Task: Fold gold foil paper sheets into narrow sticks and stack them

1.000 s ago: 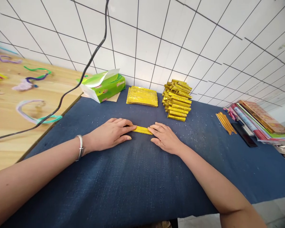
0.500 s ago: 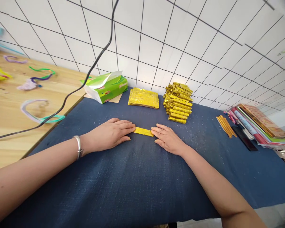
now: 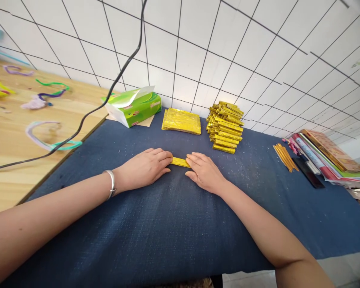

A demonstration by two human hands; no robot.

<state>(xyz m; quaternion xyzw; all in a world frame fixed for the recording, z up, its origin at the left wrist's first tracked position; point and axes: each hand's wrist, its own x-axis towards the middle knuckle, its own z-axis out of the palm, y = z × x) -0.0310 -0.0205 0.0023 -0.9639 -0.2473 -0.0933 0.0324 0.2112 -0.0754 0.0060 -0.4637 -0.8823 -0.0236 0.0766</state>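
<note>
A narrow folded strip of gold foil paper [image 3: 180, 162] lies flat on the dark blue cloth between my hands. The fingertips of my left hand [image 3: 147, 168] press on its left end, the fingers stretched out side by side and the thumb apart. On the right end rest the fingertips of my right hand [image 3: 205, 170], its thumb held away from the strip. Both ends are hidden under my fingers. Behind them sits a flat stack of gold foil sheets [image 3: 181, 121]. A heap of narrow folded gold strips [image 3: 226, 128] stands to the right of that stack.
A green tissue pack [image 3: 138, 107] stands at the back left. A black cable [image 3: 91, 114] hangs across the left side, above a wooden table [image 3: 84, 96] with pipe cleaners. Orange-gold sticks [image 3: 285, 157], a dark flat object [image 3: 309, 172] and piled books [image 3: 327, 156] lie at right.
My right hand has moved a little left and my left hand slightly right, so less of the strip shows between them. Both hands still press its ends.
</note>
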